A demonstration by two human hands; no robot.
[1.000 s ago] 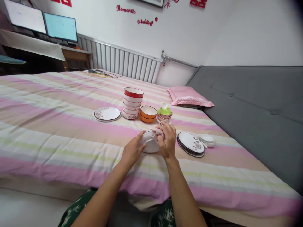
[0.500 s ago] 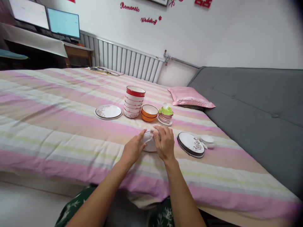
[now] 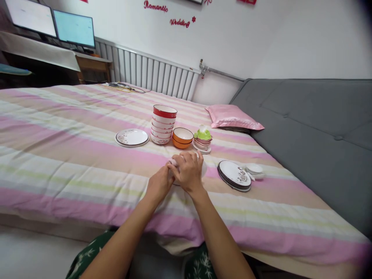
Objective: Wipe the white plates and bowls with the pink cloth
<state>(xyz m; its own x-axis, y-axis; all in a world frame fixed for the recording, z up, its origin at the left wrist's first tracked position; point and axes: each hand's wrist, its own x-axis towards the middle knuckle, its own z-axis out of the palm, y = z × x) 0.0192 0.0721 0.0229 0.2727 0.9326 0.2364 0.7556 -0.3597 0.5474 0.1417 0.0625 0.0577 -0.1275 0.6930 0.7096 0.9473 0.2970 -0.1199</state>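
Close in front of me, a white plate [image 3: 204, 167] is mostly hidden behind my hands. My left hand [image 3: 159, 183] is closed on the plate's left edge. Across the plate, my right hand [image 3: 188, 170] presses a pale pink cloth [image 3: 172, 162] against the left rim, its fingers bent around it. The two hands meet there, and only a small bit of the cloth shows. To the right of the hands lies a stack of dark-rimmed plates [image 3: 233, 173] with a flower print.
Beyond the hands stand a tall stack of bowls [image 3: 162, 128], orange bowls [image 3: 182, 139], small dishes topped by a green one [image 3: 203, 135], and flat plates [image 3: 132, 137]. White spoons and small dishes [image 3: 255, 170] lie right. A pink pillow [image 3: 234, 117] rests by the grey headboard [image 3: 314, 128].
My right hand has slid left over the plate with the cloth, up to my left hand. My left hand stays at the plate's left edge. The view has shifted slightly.
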